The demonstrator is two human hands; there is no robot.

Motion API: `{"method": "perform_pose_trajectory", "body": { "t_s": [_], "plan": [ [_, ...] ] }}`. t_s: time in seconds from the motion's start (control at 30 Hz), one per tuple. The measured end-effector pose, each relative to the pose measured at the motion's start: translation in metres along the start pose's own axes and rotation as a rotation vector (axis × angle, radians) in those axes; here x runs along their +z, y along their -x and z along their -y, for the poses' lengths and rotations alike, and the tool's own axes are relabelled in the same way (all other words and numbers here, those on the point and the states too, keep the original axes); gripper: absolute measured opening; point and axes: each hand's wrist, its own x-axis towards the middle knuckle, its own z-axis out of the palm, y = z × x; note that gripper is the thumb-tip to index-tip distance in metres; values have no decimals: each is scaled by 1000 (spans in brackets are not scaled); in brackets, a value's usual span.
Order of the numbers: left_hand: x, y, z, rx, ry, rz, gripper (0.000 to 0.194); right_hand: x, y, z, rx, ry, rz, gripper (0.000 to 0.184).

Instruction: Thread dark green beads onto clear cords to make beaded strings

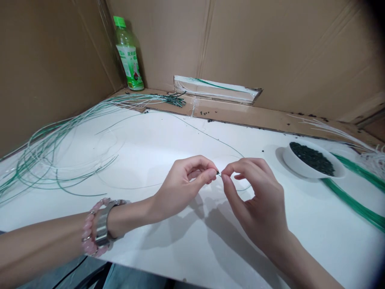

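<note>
My left hand [185,184] and my right hand [255,200] meet fingertip to fingertip above the white table [168,249]. Each pinches with thumb and forefinger. Between the tips sits a tiny dark bead [218,174] at the end of a thin green wire [210,136] that curves away toward the back. Which fingers grip the bead and which grip the wire I cannot make out. A white bowl [296,166] of small dark green beads [313,157] stands to the right of my right hand. My left wrist wears a metal watch and a pink bead bracelet.
A big loose bundle of green and white wires [45,160] sprawls over the left side. More green strands [355,200] lie past the bowl at right. A green-capped bottle [128,54] stands in the back corner. Brown cardboard walls [270,44] enclose the table, with a clear tray [216,89] against them.
</note>
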Motion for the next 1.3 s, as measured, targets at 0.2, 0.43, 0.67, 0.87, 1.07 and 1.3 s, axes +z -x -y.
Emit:
{"method": "perform_pose_trajectory", "body": {
  "t_s": [0.2, 0.43, 0.67, 0.87, 1.07, 1.3],
  "plan": [
    [0, 0, -2, 4, -33, -10, 12, 1, 0, -1, -14, 27, 0, 10],
    [0, -1, -1, 35, -131, -26, 11, -2, -1, -2, -104, 102, -10, 11],
    [-5, -5, 1, 107, -368, 2, 13, -2, -1, -7, -117, 71, 49, 14],
    [-10, -6, 2, 118, -409, 68, 15, -1, -2, -13, 89, -180, 100, 8],
    [-14, -9, 1, 273, -608, 78, 17, 5, -3, -13, 186, -169, 196, 9],
    [-16, -13, 4, 361, -738, 84, 16, 3, -6, -14, 213, -84, 206, 5]
  ]
}}
